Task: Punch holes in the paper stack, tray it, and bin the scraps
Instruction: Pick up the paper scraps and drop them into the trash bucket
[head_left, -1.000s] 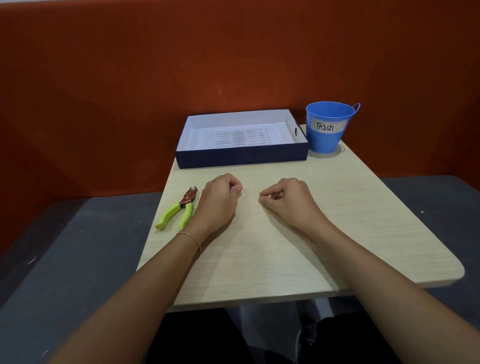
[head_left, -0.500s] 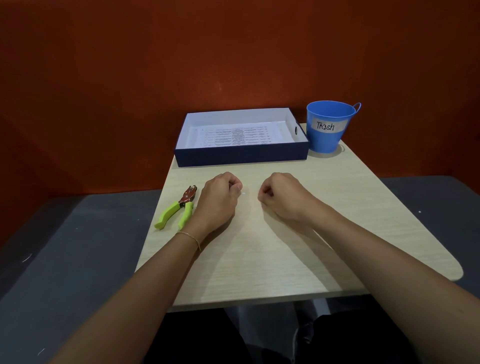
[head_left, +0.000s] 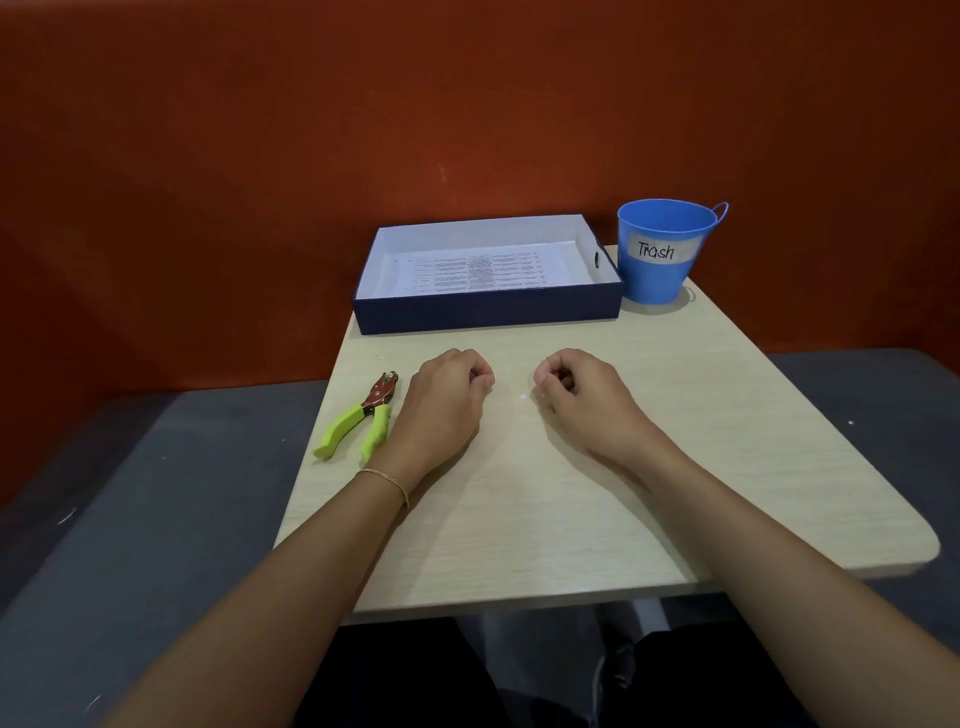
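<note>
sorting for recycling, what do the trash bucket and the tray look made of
Trash bucket: smooth blue, thin rim and loop handle, so painted metal or plastic; cannot tell which. Tray: likely cardboard, matte navy outside, white inside, crisp folded corners.

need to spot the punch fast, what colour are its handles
Lime green, on the hole punch, clearest in the head view.

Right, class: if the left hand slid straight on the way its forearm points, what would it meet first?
The left hand would likely reach the front wall of the tray first, across bare table; it passes near the right hand, depth unclear.
</note>
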